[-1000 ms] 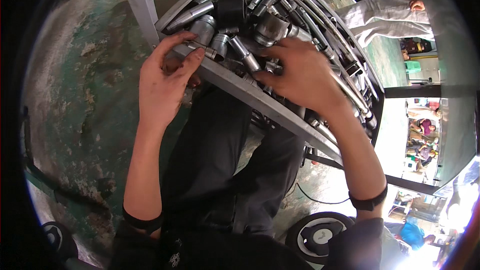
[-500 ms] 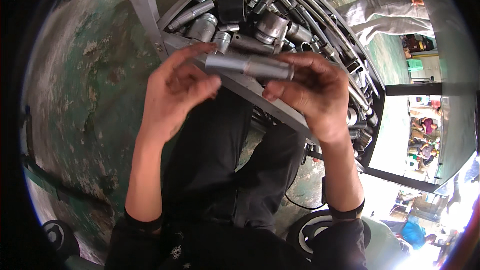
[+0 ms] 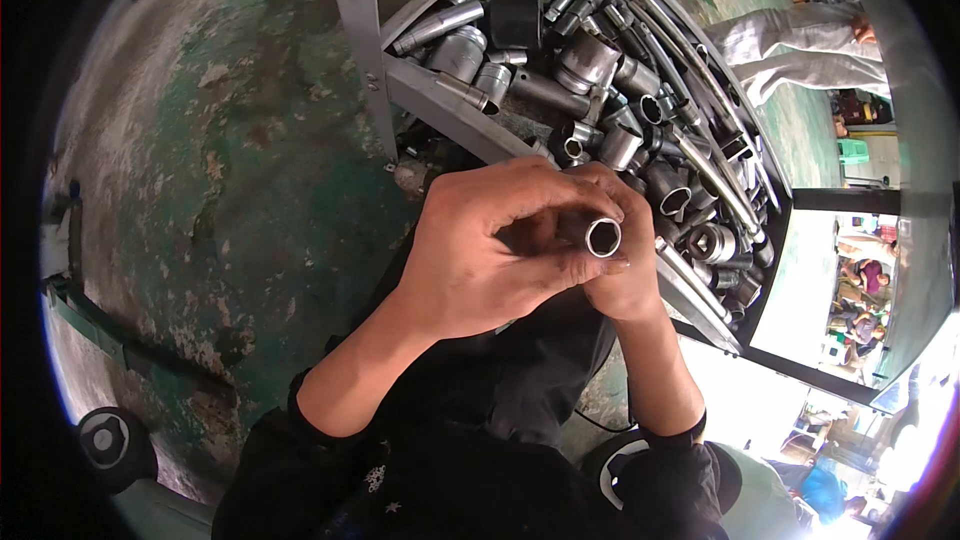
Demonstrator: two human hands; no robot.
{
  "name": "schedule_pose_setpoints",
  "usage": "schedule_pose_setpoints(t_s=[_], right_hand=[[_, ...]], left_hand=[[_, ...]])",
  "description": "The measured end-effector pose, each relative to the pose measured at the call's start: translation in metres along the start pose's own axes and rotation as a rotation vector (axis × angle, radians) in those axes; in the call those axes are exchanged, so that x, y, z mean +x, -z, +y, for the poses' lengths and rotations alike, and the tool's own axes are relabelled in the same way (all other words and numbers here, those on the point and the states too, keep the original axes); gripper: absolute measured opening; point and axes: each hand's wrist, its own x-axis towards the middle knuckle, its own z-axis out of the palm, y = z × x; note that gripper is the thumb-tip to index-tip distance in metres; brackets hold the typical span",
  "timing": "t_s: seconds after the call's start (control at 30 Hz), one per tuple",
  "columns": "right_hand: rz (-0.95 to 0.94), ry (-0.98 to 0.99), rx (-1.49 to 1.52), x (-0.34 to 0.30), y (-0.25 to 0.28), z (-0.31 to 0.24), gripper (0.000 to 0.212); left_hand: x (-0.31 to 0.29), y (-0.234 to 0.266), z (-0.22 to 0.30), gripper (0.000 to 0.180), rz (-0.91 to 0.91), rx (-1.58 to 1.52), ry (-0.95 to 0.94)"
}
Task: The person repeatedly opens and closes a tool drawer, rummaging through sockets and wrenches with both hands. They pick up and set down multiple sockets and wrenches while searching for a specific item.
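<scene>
A silvery deep socket (image 3: 603,238) is turned so that its open end points up toward me. My left hand (image 3: 480,250) is closed around it, with thumb and fingers on either side near the open end. Close behind, my right hand (image 3: 628,285) is closed at the socket too, its fingers partly covered by my left hand. The socket's far end is hidden by both hands. Just beyond them stands a metal tray (image 3: 455,118) heaped with loose sockets, among them a wide socket (image 3: 588,62) and a black one (image 3: 514,22).
Long metal bars (image 3: 705,175) lie along the tray's right side. A grey metal post (image 3: 357,30) rises at the tray's left corner. Another person's grey-trousered legs (image 3: 790,35) are at the far right. A black wheel (image 3: 112,448) stands at the lower left.
The socket has swung from lying crosswise between my hands to pointing its open end at me. My left hand has moved right and closed on it. The tray appears further right in view.
</scene>
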Motion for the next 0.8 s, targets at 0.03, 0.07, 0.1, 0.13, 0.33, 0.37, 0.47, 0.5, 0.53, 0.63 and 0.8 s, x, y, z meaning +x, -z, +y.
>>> schedule_pose_setpoints(t_s=[0.03,0.07,0.1,0.13,0.33,0.37,0.47,0.5,0.53,0.63,0.8], right_hand=[[-0.013,0.051,-0.063,0.0,0.0,0.001,0.041],[-0.007,0.014,-0.042,-0.001,0.0,0.002,0.04],[-0.008,0.001,0.032,0.001,0.0,0.004,0.04],[-0.005,-0.014,0.078,0.0,0.0,0.004,0.04],[0.066,0.013,0.131,-0.001,-0.004,0.005,0.04],[0.092,0.021,0.113,-0.003,-0.005,0.004,0.04],[0.168,0.044,0.003,-0.007,0.001,-0.008,0.038],[0.201,0.051,-0.119,-0.012,0.006,-0.015,0.035],[0.241,0.028,-0.128,-0.015,0.012,-0.022,0.031],[0.425,0.143,-0.545,-0.013,0.043,-0.037,0.022],[0.77,0.217,-1.448,0.008,0.085,-0.048,0.013]], left_hand=[[0.001,-0.001,0.001,0.032,0.013,0.005,-0.013],[0.001,-0.001,0.001,0.032,0.026,0.011,-0.025],[0.002,-0.001,0.0,0.032,0.036,0.02,-0.038],[0.001,-0.001,0.0,0.032,0.05,0.001,-0.018],[0.0,0.007,-0.002,0.033,0.012,0.006,0.011],[-0.002,0.008,-0.002,0.034,0.024,-0.044,0.069],[-0.003,0.015,-0.006,0.036,0.052,-0.061,0.159],[-0.001,0.021,-0.01,0.035,0.053,0.019,0.136],[-0.001,0.024,-0.015,0.031,0.024,0.127,0.094],[-0.014,0.037,-0.033,0.025,0.033,0.267,0.067],[-0.077,0.077,-0.077,0.025,0.012,0.475,0.533]])
